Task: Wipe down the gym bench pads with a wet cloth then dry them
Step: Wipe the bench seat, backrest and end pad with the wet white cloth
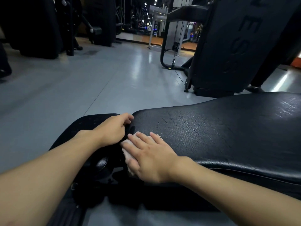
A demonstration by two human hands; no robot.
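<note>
A long black bench pad (219, 132) with a cracked, worn surface stretches from the centre to the right edge. A smaller black seat pad (84, 126) lies to its left across a narrow gap. My right hand (146, 155) lies flat with straight fingers on a pale pink cloth (127, 152), pressing it onto the near-left end of the long pad. My left hand (114, 129) sits at the gap, fingers curled over the long pad's end edge. A shiny patch shows on the pad at far right.
Under the gap sits the bench's black hinge and frame (101, 167). Grey gym floor (97, 75) spreads ahead. A large black machine (236, 46) stands at back right with a cable station (172, 35) beside it; more dark machines (48, 26) stand at back left.
</note>
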